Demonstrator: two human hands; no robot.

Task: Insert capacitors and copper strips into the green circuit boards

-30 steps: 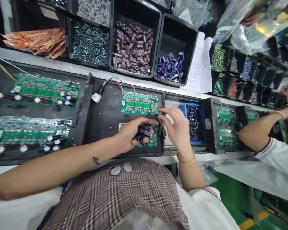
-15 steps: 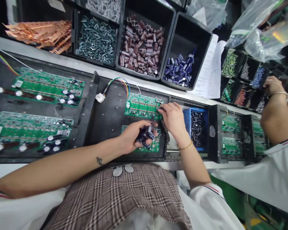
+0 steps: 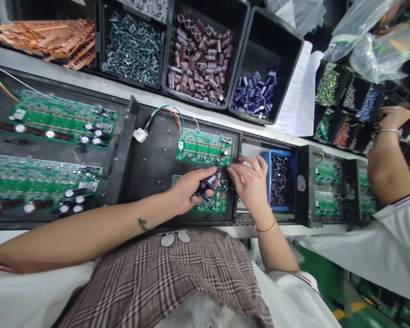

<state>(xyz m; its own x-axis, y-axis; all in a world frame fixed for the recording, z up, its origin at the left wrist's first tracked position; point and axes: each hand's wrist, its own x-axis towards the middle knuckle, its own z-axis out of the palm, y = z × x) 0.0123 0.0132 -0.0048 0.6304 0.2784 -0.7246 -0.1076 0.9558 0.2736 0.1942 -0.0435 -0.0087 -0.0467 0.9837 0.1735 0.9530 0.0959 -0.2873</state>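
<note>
My left hand point(image 3: 191, 187), palm up, is curled round several dark blue capacitors point(image 3: 208, 184) above the lower green circuit board point(image 3: 218, 205), covering part of it. My right hand point(image 3: 251, 180) is just off the right edge of the upper circuit board point(image 3: 198, 148). Its thumb and forefinger are drawn together in a pinch; whether anything small is between them is hidden. One capacitor point(image 3: 225, 153) stands upright near the right end of the upper board. A cable with a white connector point(image 3: 140, 135) runs from that board's left end onto the black tray point(image 3: 146, 168).
A blue bin point(image 3: 267, 177) of dark parts stands right of the tray. Along the back, black bins hold brown capacitors point(image 3: 201, 59), blue capacitors point(image 3: 254, 95), green parts point(image 3: 133, 50) and copper strips point(image 3: 48, 38). Filled boards point(image 3: 44, 182) lie left. A co-worker's arm point(image 3: 389, 155) reaches in at right.
My right hand has come away from the upper board, moving down and slightly right, exposing the upright capacitor. My left hand still holds its capacitors. The view has shifted slightly.
</note>
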